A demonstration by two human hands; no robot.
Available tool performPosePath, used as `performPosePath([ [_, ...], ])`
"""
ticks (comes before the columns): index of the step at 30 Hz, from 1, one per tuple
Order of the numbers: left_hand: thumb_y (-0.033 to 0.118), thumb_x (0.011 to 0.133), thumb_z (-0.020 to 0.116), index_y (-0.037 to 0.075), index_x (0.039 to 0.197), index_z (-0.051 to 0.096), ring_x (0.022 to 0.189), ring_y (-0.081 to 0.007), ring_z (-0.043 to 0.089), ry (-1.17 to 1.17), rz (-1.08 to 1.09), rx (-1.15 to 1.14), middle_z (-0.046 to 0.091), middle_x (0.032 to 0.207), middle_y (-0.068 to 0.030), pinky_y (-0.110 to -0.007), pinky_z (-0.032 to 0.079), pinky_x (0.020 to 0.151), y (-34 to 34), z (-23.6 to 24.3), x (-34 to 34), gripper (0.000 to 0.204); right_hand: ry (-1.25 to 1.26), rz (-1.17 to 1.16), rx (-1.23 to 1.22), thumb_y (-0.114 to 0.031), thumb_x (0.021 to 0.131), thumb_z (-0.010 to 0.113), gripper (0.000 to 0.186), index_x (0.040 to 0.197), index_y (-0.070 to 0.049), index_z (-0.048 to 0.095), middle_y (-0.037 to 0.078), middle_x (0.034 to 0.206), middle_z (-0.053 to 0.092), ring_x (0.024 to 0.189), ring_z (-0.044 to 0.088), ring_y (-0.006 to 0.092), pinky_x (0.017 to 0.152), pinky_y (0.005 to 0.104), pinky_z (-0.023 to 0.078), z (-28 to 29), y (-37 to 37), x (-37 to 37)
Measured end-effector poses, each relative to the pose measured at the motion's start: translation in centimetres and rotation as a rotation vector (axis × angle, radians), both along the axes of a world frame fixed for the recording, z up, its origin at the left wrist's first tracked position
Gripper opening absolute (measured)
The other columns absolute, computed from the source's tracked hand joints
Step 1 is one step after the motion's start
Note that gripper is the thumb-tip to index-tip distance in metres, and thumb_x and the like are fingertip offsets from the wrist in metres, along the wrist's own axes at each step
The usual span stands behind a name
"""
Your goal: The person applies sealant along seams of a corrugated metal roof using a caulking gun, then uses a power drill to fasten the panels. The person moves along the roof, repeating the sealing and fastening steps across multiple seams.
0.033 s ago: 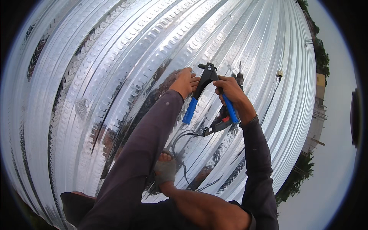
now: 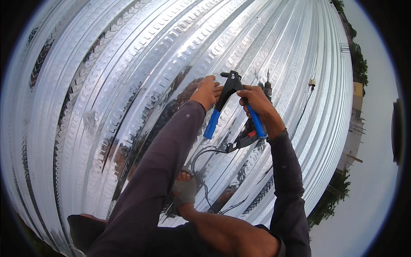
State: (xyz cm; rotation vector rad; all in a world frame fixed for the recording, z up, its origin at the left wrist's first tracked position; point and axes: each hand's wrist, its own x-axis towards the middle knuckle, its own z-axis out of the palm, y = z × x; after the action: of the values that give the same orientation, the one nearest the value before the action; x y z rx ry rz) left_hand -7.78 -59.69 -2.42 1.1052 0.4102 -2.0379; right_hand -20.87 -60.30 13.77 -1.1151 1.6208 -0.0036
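My right hand grips a hand rivet gun with a black metal head and blue-sleeved handles. Its fingers close round the right handle near the top, and the two handles stand spread apart. Just left of the tool's head is my left hand, its fingers stretched toward the black arm; whether the fingertips touch it I cannot tell. Partly hidden behind the right hand and the handle, a power drill with a long bit lies on the ribbed shiny metal sheeting.
A black cable runs from the drill over the sheeting toward my bare foot. To the right, another cord ends in a pale connector. Past the sheeting's right edge stand trees and buildings.
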Motion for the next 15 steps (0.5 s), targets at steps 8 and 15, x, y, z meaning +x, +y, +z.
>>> performPosePath([
  [8,0.028,0.104,0.049,-0.002,0.113,0.06,0.102,-0.0302,0.068,-0.017,0.352,0.199,0.07,0.112,-0.0186,-0.043,0.055,0.087,-4.0,-1.4,-1.7,0.033,0.024,0.053,0.019,-0.019,0.097,0.058,0.024,0.111,-0.001,0.065,-0.001,0.066,0.054,0.044,0.048,0.0078,0.038,0.0249,0.039,-1.4,-1.3,0.6],
  [15,0.019,0.103,0.049,-0.001,0.118,0.058,0.099,-0.0315,0.069,0.006,0.385,0.234,0.07,0.11,-0.0181,-0.044,0.057,0.085,-5.2,-1.0,-2.1,0.027,0.063,0.106,-0.042,-0.019,0.097,0.058,0.026,0.11,0.001,0.067,0.0,0.066,0.054,0.045,0.05,0.0081,0.04,0.0255,0.04,-0.7,-2.0,1.4],
])
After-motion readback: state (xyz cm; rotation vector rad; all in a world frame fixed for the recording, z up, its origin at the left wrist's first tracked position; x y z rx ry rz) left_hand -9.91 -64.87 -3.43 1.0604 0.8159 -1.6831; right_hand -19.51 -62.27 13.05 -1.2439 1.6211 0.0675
